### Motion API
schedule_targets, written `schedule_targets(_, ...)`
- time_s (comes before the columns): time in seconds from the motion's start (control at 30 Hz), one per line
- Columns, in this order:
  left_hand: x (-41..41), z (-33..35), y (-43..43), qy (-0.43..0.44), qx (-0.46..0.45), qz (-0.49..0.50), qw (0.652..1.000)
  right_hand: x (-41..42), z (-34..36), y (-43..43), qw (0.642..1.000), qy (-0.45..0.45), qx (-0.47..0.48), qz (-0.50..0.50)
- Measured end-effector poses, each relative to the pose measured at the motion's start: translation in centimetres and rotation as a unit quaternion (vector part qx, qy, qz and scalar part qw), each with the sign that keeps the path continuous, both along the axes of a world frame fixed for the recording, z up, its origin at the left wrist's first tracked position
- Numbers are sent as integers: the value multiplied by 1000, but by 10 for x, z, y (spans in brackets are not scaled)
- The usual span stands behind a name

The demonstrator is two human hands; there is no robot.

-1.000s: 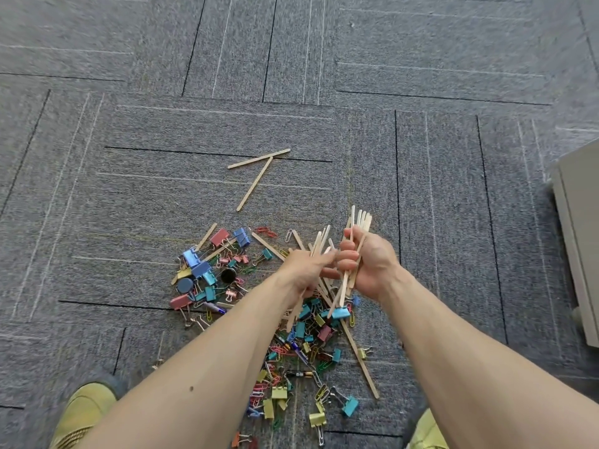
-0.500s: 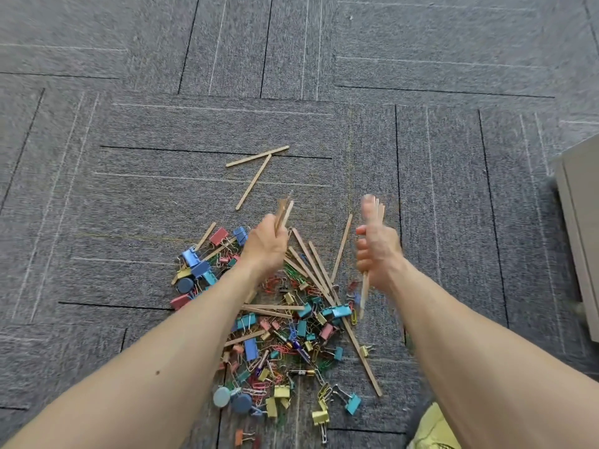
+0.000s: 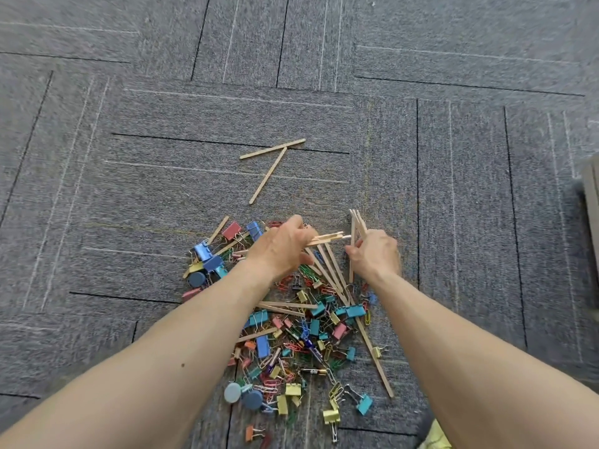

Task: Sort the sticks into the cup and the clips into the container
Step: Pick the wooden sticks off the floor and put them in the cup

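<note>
A heap of coloured binder clips and paper clips [image 3: 301, 338] lies on the grey carpet with wooden sticks [image 3: 330, 273] mixed in. My left hand [image 3: 285, 246] grips a small bundle of sticks [image 3: 327, 238] that point right. My right hand [image 3: 376, 254] holds another bundle of sticks [image 3: 356, 225] nearly upright. The tips of the two bundles almost meet above the heap. Two loose sticks [image 3: 272, 157] lie apart on the carpet beyond the heap. Neither a cup nor a container is in view.
A long stick [image 3: 376, 361] runs along the right side of the heap. Round blue-grey discs [image 3: 243, 395] and a battery [image 3: 311, 371] sit among the clips. A pale piece of furniture [image 3: 591, 202] stands at the right edge. A yellow-green shoe [image 3: 434, 437] shows at the bottom.
My hands parted half a second ago, each with sticks, and have now come back together. The left bundle has swung from upright to pointing right at the right hand's bundle.
</note>
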State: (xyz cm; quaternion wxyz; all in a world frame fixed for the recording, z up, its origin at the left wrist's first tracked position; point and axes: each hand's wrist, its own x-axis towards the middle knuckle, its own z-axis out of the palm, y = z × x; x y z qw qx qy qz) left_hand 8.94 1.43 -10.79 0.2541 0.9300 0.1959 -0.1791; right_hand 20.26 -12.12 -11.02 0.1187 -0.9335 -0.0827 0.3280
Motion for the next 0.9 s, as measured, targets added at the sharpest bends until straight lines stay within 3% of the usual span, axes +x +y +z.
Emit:
schedule_targets(0.3, 10, -7, -18, -5, 18, -65, 998, 10, -1, -12, 999, -19, -18, 38)
schedule_targets(0.57, 25, -3, -38, 23, -1, -103, 994, 31, 1, -47, 997, 53, 56, 10)
schedule_targets(0.77, 20, -4, -42, 15, 38, -131, 991, 27, 4, -78, 997, 10, 72, 8)
schedule_targets(0.9, 21, -3, -49, 22, 68, -150, 986, 16, 13, -86, 993, 38, 115, -1)
